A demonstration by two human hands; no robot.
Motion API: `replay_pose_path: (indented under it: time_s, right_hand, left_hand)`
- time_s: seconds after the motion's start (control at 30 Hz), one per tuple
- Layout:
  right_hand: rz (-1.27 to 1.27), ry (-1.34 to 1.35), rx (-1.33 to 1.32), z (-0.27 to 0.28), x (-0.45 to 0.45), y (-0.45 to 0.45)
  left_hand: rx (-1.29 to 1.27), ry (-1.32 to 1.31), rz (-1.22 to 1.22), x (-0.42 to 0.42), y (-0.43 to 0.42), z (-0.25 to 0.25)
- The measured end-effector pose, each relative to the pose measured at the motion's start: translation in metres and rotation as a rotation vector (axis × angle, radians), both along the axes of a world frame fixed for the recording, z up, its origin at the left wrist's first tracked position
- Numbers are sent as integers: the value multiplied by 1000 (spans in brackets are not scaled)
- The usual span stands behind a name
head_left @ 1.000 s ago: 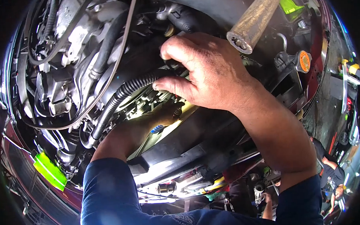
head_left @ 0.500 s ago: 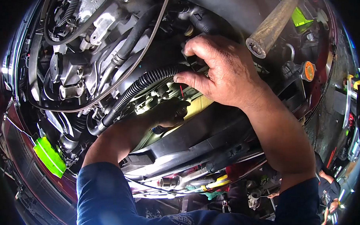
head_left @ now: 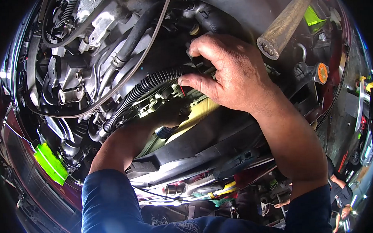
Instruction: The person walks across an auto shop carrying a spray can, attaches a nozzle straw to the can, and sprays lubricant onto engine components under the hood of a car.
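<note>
Low in the engine bay, my left hand [head_left: 176,112] is in shadow with its fingers curled; a blue-and-dark object [head_left: 165,132] shows just below it, and a thin red piece [head_left: 182,91] stands above it. What the fingers hold is too dark to make out. My right hand [head_left: 234,71] is higher up, thumb and index finger curved around a dark part at the end of the ribbed black hose [head_left: 146,86]. The thumb touches the hose end. Under my hands lies a yellow surface [head_left: 199,116].
A worn cylindrical handle [head_left: 285,24] juts in at the upper right, near an orange-labelled cap [head_left: 321,73]. A thin cable [head_left: 145,56] loops across the engine. Bright green pieces [head_left: 50,163] sit at the left and upper right. Another person [head_left: 341,193] is at the lower right.
The view has shifted, so the engine parts and both hands appear farther right than one second ago. The red piece now shows above my left hand. My right hand keeps its grasp-like pose.
</note>
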State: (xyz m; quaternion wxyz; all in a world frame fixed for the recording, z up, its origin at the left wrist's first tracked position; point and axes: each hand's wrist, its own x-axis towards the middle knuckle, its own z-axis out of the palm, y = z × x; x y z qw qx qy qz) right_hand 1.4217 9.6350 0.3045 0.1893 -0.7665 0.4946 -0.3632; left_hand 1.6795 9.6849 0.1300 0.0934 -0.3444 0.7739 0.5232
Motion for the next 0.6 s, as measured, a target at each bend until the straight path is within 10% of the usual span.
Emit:
replay_pose_path:
  time_s: [0.6]
  right_hand:
    - [5, -27, 24, 1, 1, 0]
  left_hand:
    - [-19, 36, -33, -11, 1, 14]
